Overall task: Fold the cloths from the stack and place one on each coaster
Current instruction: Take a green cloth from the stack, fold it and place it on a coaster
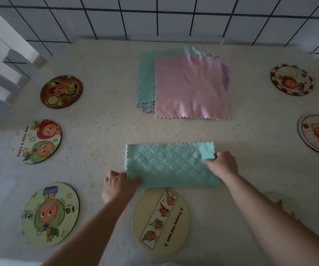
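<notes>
Six round coasters are lying fully in view on the table (101, 120): three to the left of the left hand (119, 186), a brown one (61, 91), a white one (37, 141) and a green one (49, 215); one cream coaster (160, 220) sitting between the two forearms, just below the hands; and two far to the right of the right hand (223, 163), a red-rimmed one (292, 79) and a pale one (318, 134). A dark sliver at the right edge may be another, though I cannot tell.

One mint cloth (166, 166) is lying folded into a long band directly between the hands, its near edge just above the cream coaster and touching or slightly overlapping its rim. It is showing a quilted diamond pattern and wavy edges. The left hand is pinching its near left corner, fingers curled round the fabric. The right hand is gripping the right end near the far corner, fingers curled on a raised fold.

Beyond the hands a stack (183, 83) is sitting well apart from them: a pink cloth (190, 87) on top, a mint layer sticking out to the left, and lilac edges peeking at the right side and lower left; the count of layers is unclear
</notes>
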